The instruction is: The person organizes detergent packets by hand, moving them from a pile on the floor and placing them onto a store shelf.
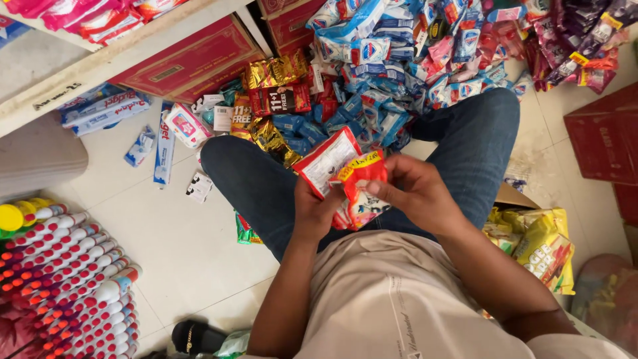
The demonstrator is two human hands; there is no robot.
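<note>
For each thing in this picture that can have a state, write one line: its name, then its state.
Red and white packets: sealed, crumpled, held over the lap.
Left hand: closed on the packets from below.
Right hand: fingers pinching the top packet.
Blue and white sachets: loose, heaped on the floor.
Red cartons: closed, under the shelf.
White tubes: capped, laid in rows.
Yellow bags: sealed, lying flat.

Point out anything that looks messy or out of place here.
Packets are not shelved: a loose heap of blue and white sachets sprawls across the floor. Toothpaste boxes lie scattered beside the shelf. Left hand and right hand hold red packets, one crumpled.
</note>
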